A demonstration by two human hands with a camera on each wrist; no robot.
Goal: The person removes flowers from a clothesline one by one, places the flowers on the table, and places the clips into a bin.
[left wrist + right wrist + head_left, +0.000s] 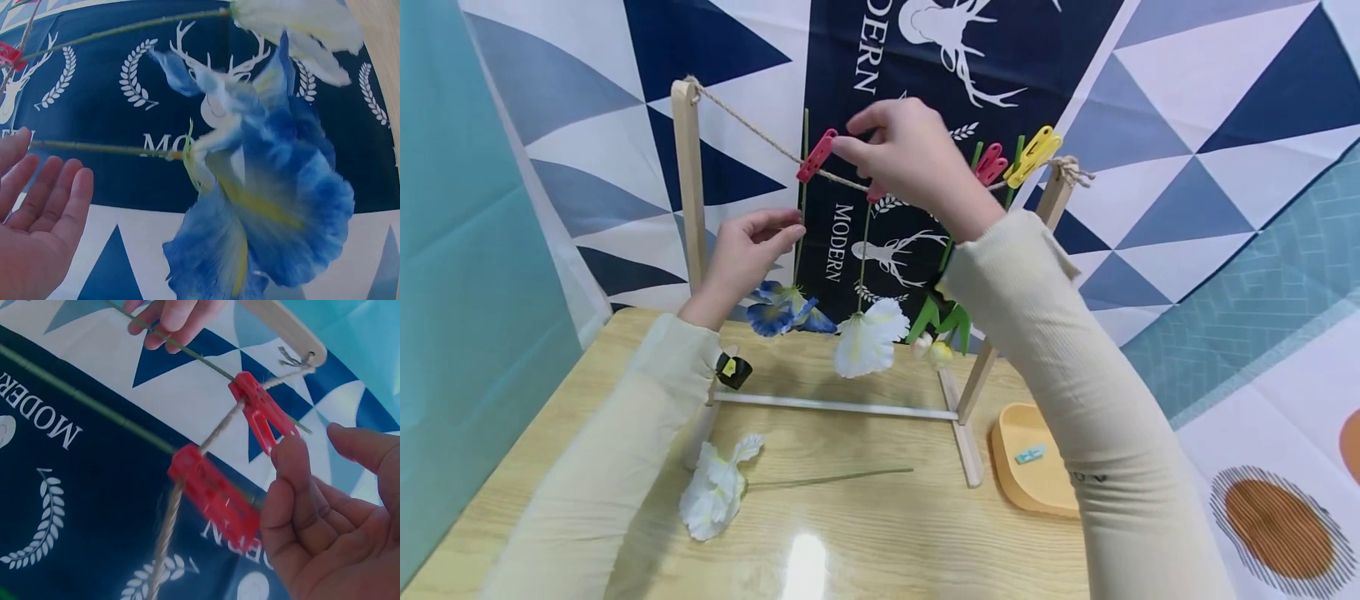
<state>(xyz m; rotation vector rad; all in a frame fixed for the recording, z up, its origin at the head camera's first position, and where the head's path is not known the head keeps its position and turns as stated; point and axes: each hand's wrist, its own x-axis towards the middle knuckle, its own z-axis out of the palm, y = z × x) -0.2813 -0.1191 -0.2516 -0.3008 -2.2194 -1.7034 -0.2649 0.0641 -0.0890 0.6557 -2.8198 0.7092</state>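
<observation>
A red clothespin (816,157) clips the stem of a blue artificial iris (275,187) to the twine (225,422), and the flower hangs head down. Beside that clothespin is my right hand (902,154), its thumb and forefinger apart and a fingertip right at the clothespin's end in the right wrist view. My left hand (745,258) is next to the iris stem (106,147), fingers loosely bent, with nothing gripped. A second red clothespin (215,497) holds a white flower (871,337) by its stem, partly hidden behind my right hand in the head view.
The twine spans two wooden posts (688,183). Further right hang tulips (940,354) under red (991,163) and yellow clothespins (1033,157). Another white flower (715,492) lies on the table (850,542). An orange tray (1011,483) holds a teal clothespin (1031,454).
</observation>
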